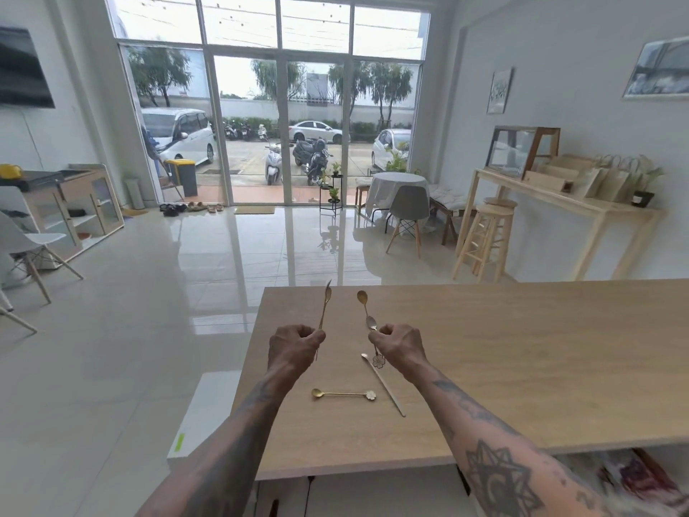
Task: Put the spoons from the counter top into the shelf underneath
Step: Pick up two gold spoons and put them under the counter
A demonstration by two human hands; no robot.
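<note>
Over the left end of the wooden counter top (522, 360), my left hand (292, 347) is closed on a long gold spoon (325, 304) held upright. My right hand (399, 347) grips two spoons: a gold one (361, 298) with a flower end hanging below the fist, and a silver one (371, 322). On the counter lie a short gold spoon (343, 394) with a flower end and a long thin gold spoon (384, 386), just in front of my hands. The shelf underneath (373, 494) shows only as a dark gap below the counter's near edge.
A white box (197, 423) stands on the floor beside the counter's left end. Coloured items (634, 479) sit under the counter at the right. Chairs, a stool, a side table and a glass door stand across the tiled floor.
</note>
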